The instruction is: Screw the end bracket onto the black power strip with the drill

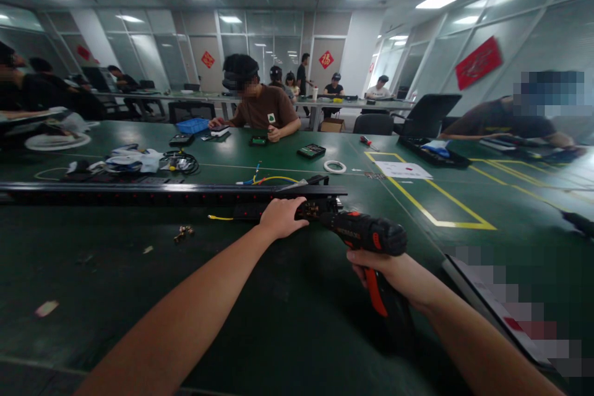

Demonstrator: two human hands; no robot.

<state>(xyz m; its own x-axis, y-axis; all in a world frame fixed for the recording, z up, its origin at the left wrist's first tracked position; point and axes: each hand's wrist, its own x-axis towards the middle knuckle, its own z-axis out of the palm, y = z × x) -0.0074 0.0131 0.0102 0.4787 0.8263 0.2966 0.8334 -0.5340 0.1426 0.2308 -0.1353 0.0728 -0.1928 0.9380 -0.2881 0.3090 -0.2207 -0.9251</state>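
We see our right hand (380, 263) wrapped around the handle of a black-and-orange power drill (371, 234), its nose pointing left at the near end of a metal fitting (315, 209). We cannot quite tell, at this angle and in this dim light, whether the drill's tip touches it. Our left hand (281, 219) lies over the right-hand part of a long black bar assembly (139, 196), thumb and forefinger spread apart; how firmly the hidden fingers grip, we cannot tell. The assembly stretches across the green table (195, 322) from the left edge to just before the drill. A yellow wire (221, 218) lies on its near side, left of our left hand, and a small heap of brass-coloured pieces (184, 233) sits nearer to us. Beyond the assembly lies a white ring (335, 166).
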